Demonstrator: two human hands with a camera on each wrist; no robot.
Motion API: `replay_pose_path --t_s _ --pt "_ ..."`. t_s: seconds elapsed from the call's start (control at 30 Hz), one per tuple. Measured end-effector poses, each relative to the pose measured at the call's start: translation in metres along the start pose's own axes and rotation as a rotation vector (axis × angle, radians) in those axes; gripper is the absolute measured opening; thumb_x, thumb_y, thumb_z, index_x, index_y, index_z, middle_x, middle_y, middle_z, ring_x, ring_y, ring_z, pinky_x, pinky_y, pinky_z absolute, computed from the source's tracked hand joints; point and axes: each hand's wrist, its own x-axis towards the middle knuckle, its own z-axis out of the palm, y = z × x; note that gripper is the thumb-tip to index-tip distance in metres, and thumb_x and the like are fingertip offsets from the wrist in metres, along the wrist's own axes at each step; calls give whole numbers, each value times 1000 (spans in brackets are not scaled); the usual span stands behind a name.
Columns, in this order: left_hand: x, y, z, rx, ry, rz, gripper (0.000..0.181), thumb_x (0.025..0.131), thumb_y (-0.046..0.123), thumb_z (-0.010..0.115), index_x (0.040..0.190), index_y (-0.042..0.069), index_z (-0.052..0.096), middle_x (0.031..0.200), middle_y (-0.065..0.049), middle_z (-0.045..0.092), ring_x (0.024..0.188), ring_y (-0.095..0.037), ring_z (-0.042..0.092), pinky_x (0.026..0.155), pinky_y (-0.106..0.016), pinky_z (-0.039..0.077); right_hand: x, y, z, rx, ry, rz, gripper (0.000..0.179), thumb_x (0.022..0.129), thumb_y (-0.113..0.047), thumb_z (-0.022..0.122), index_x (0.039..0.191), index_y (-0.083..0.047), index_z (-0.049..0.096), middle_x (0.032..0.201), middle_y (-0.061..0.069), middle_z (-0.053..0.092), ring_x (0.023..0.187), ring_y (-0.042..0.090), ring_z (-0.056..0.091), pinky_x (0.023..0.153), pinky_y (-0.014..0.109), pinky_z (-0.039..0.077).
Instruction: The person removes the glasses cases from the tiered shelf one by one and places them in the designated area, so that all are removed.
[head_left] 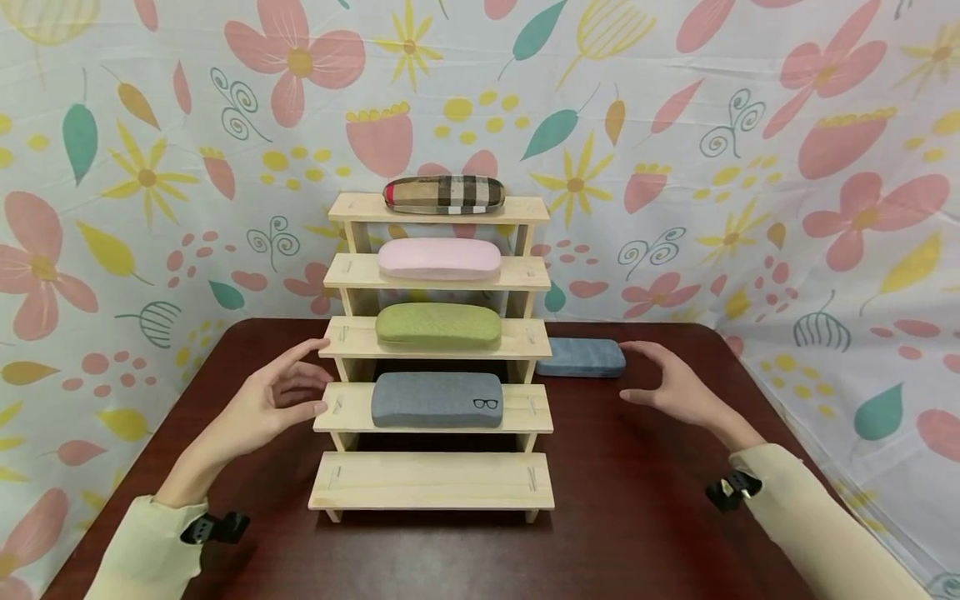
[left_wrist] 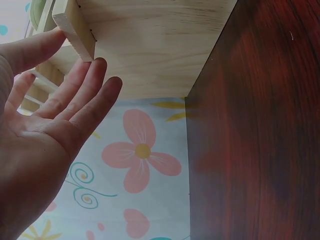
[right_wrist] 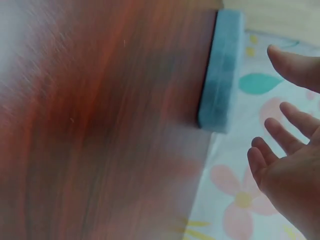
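Observation:
A pale wooden stepped rack [head_left: 431,482] stands mid-table. Its upper four steps bear glasses cases, from the top a plaid case [head_left: 444,194], a pink case [head_left: 439,258], a green case [head_left: 438,325] and a grey-blue case [head_left: 437,400] with a small glasses print. My left hand [head_left: 262,408] is at the rack's left side, thumb and fingertips right at the step ends, fingers spread and loosely bent. Behind the rack on the right lies a blue case [head_left: 581,357], partly hidden by it. My right hand [head_left: 678,387] hovers beside that case's right end, thumb and fingers apart, holding nothing.
The rack's lowest step bears no case. Beneath everything is a dark red-brown wooden table [head_left: 630,517]. A flower-patterned cloth [head_left: 675,125] hangs behind the table and along its sides. A black strap with a small device [head_left: 213,528] sits on each wrist.

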Motion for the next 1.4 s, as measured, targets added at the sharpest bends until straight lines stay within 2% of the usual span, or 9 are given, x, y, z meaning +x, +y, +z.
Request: replay_pose_path --t_s 0.33,0.43,0.63,0.73,0.9,1.17,1.4 --pt "0 -1 0 -2 0 8 83 90 -9 79 161 12 43 118 -18 69 109 -15 69 90 -26 58 -40 -48 7 -28 72 -114 67 91 -19 87 149 -6 56 147 16 55 138 43 47 103 68 40" --pt "1 -1 0 -6 0 12 83 90 -9 79 161 12 43 118 -18 69 109 -15 69 90 -25 58 -48 -62 9 -41 105 -126 63 90 -18 87 146 -8 59 141 11 61 134 36 52 102 59 42" --pt "0 -2 1 -12 -1 12 83 90 -10 79 161 11 42 117 -19 69 108 -15 69 89 -23 57 -55 -91 15 -55 147 -174 58 89 -16 89 141 -15 64 135 -1 66 122 21 60 99 31 43" --pt "0 -2 1 -10 -2 12 83 90 -10 79 161 11 42 117 -18 69 108 -14 69 90 -24 57 -55 -104 21 -24 143 -211 57 88 -15 89 140 -18 65 133 -5 67 115 15 60 96 25 43" --pt "1 -1 1 -8 -1 13 84 90 -9 79 162 12 42 118 -18 69 109 -15 69 91 -28 58 -52 -128 30 26 121 -235 58 88 -19 89 140 -20 64 133 -10 66 118 12 62 99 28 46" --pt "0 -2 0 1 8 13 83 91 -8 79 162 12 42 119 -18 69 110 -14 69 91 -26 58 -35 -162 53 96 60 -232 65 86 -25 91 144 -15 63 139 -4 66 129 17 61 106 48 49" --pt "-2 -4 2 -45 -4 7 84 93 -7 77 165 15 39 125 -29 66 116 -15 68 96 -29 56 -19 -178 73 142 3 -239 72 88 -31 89 151 -16 58 148 3 61 134 22 58 107 52 48"
